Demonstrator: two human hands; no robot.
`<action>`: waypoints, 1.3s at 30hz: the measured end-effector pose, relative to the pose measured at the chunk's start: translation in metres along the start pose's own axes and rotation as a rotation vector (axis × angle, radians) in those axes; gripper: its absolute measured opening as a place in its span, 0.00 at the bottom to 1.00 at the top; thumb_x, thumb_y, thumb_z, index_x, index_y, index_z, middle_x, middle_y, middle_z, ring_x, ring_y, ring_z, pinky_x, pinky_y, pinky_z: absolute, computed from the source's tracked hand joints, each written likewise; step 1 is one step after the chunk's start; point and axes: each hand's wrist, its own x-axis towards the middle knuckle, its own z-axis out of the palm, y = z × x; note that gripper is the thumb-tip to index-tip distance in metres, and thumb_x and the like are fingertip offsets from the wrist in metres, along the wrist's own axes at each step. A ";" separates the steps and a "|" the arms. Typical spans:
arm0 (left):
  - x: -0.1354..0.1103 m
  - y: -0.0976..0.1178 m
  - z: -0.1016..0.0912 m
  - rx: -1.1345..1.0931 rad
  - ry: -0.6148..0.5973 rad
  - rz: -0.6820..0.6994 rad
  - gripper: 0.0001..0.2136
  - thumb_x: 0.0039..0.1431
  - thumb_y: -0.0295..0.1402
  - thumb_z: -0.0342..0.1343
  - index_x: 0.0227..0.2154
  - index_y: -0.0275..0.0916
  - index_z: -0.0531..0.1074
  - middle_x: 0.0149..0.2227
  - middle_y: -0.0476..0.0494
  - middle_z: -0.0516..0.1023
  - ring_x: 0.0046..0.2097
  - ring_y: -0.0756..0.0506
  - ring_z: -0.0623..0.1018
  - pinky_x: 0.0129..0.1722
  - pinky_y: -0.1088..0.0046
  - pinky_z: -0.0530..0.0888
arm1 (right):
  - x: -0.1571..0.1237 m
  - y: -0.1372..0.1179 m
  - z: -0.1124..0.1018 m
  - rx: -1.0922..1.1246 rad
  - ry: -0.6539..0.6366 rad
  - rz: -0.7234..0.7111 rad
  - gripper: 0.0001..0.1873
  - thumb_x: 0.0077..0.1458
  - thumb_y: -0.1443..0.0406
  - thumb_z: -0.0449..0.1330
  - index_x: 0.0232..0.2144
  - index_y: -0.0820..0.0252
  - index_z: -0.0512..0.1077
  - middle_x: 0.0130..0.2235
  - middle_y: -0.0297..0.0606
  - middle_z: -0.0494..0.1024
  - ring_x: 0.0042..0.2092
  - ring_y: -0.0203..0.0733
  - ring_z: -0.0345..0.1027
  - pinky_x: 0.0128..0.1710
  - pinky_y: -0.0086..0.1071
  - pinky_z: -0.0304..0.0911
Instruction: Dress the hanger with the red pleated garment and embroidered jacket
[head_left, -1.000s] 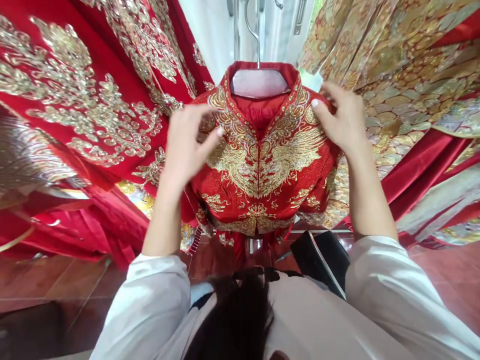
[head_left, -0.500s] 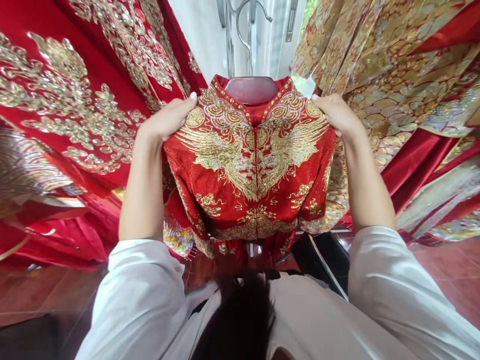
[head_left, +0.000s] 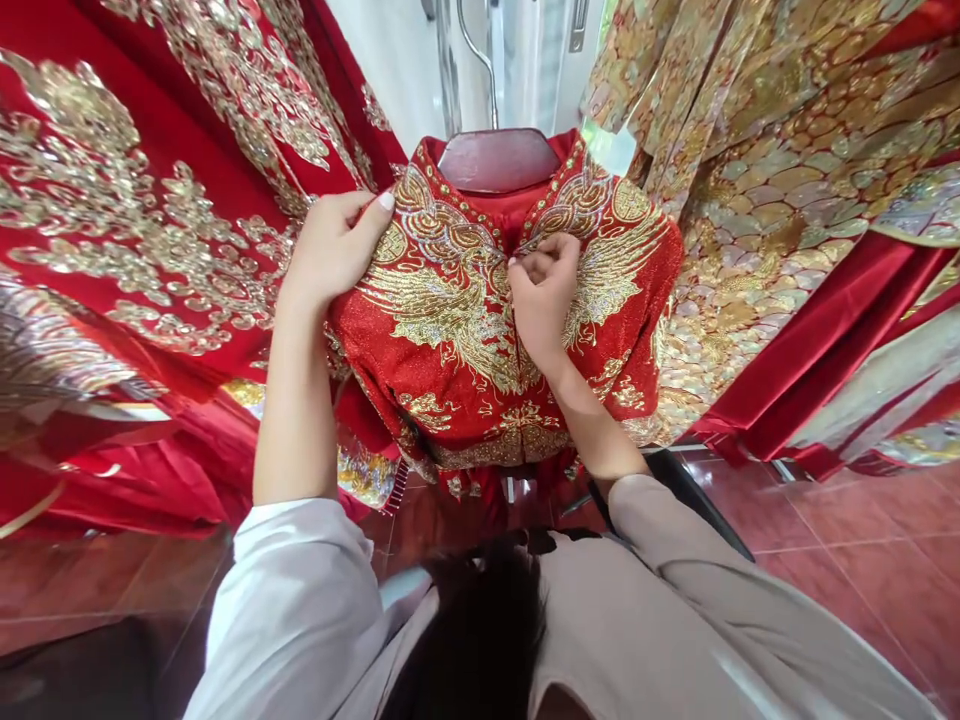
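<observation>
A red jacket (head_left: 450,350) with gold embroidery hangs before me on a dark red hanger (head_left: 499,160) with a metal hook. My left hand (head_left: 334,245) grips the jacket's left shoulder, fingers curled over the cloth. At the centre front, just below the collar, my right hand (head_left: 541,290) pinches the opening of the jacket with its fingers closed together. What lies between those fingertips is too small to make out.
More red and gold embroidered garments (head_left: 112,200) hang close on the left, and gold-scaled ones (head_left: 787,180) on the right. Below is a red tiled floor (head_left: 847,530). A dark flat object (head_left: 682,480) shows under my right sleeve. A white wall lies behind the hanger.
My right hand left the jacket's right shoulder and moved to the centre front below the collar, where it pinches. The left hand stays on the left shoulder.
</observation>
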 end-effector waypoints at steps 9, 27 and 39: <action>-0.047 -0.016 0.020 0.004 0.314 0.036 0.29 0.57 0.48 0.51 0.55 0.31 0.65 0.52 0.35 0.72 0.52 0.38 0.73 0.55 0.57 0.68 | -0.185 0.094 -0.089 -0.246 -0.195 0.487 0.17 0.48 0.62 0.57 0.23 0.57 0.49 0.17 0.24 0.57 0.19 0.29 0.54 0.21 0.24 0.56; -0.022 -0.073 0.031 -0.462 0.503 0.095 0.22 0.62 0.33 0.49 0.15 0.39 0.47 0.19 0.54 0.45 0.24 0.54 0.47 0.24 0.73 0.45 | -0.055 0.040 -0.112 -0.664 0.084 -0.244 0.22 0.56 0.54 0.53 0.47 0.62 0.68 0.50 0.49 0.68 0.60 0.53 0.55 0.58 0.51 0.50; -0.009 -0.080 0.039 -0.724 0.364 -0.142 0.34 0.41 0.69 0.50 0.17 0.37 0.58 0.20 0.54 0.55 0.24 0.55 0.54 0.23 0.79 0.58 | -0.235 0.197 -0.096 0.090 -0.323 0.944 0.20 0.45 0.49 0.62 0.29 0.60 0.70 0.32 0.39 0.77 0.37 0.40 0.71 0.36 0.31 0.64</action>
